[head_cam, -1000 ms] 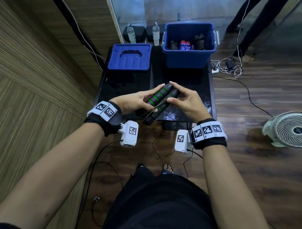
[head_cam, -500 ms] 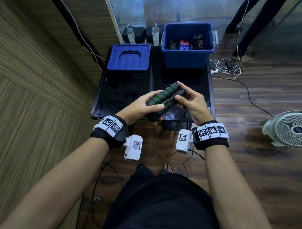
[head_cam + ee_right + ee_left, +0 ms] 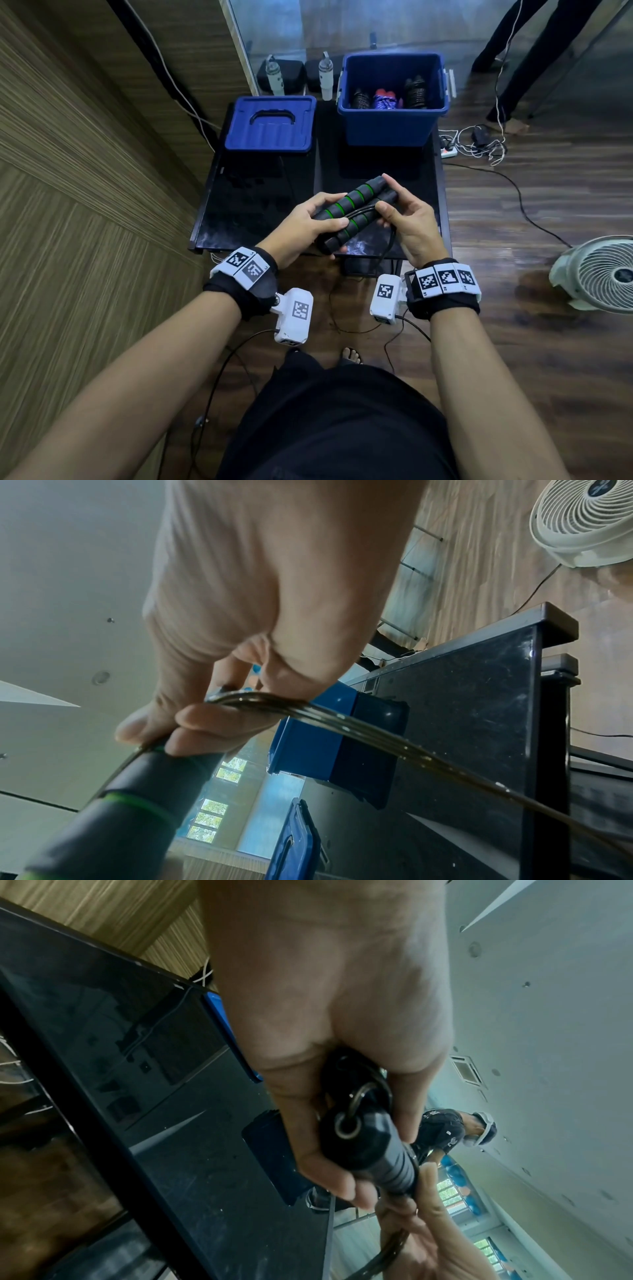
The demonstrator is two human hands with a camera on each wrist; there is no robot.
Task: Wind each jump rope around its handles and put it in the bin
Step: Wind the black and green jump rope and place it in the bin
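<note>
Glossy black tabletop (image 3: 260, 205) on wood-plank floor (image 3: 534, 212); left hand (image 3: 301, 226) grips ribbed foam handles (image 3: 352, 212), right hand (image 3: 407, 219) pinches the thin cord (image 3: 359, 731).

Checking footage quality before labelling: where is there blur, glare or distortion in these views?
Head view: sharp, wide-angle bending at edges, pale reflections on the glossy black table. Left wrist view: palm fills frame, handles soft. Right wrist view: rope glints, streaked; fan and floor smeared.

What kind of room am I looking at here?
Probably an office or studio room, not a gym: wood-look floor, a glass partition, a floor fan, and a small black table serving as a work surface.
</note>
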